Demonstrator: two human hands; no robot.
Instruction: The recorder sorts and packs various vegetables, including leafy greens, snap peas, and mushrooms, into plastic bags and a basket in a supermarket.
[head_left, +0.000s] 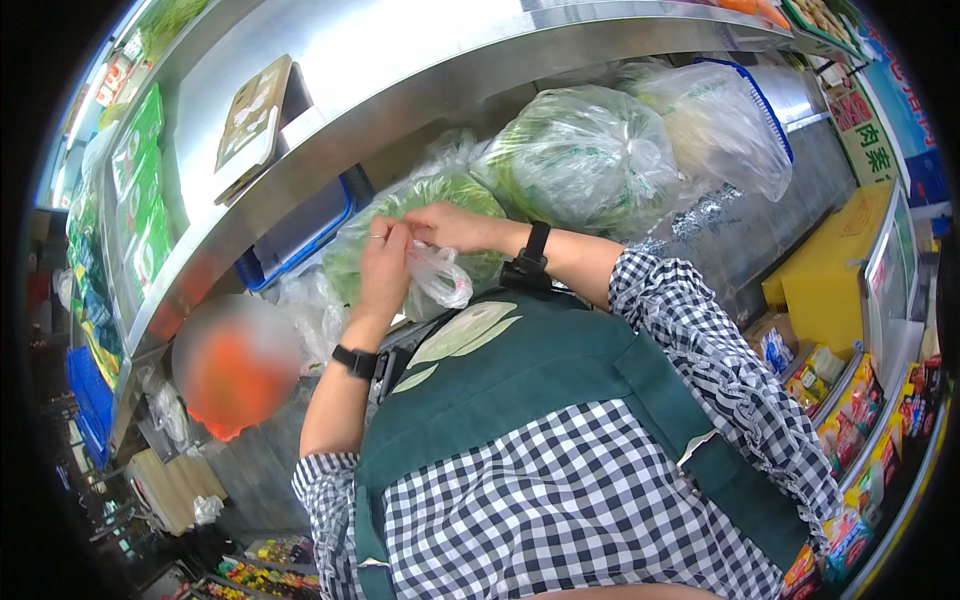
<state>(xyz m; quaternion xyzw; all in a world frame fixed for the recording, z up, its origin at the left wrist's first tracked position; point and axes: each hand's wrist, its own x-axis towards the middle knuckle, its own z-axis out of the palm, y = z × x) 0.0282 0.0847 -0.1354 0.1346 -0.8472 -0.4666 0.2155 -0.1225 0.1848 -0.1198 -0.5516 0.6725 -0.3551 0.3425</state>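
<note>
In front of my dark green apron (510, 367), a small translucent plastic bag (442, 279) hangs from my fingers. My left hand (386, 262) pinches its gathered top; a ring is on one finger. My right hand (454, 226) meets the left there, its fingertips bent onto the same plastic. Whatever the fingertips hide at the pinch cannot be made out. Directly beneath both hands is a large clear bag of green leafy vegetables (352, 259). Farther right sits another bulging, knotted bag of greens (577, 157).
A steel counter (390, 45) runs above, with a cutting board (255, 120) on it. Under its edge is a blue-rimmed crate (300, 232). A bag of pale contents (712, 120) lies right. A blurred orange thing (232, 375) is left; a yellow box (832, 262) stands right.
</note>
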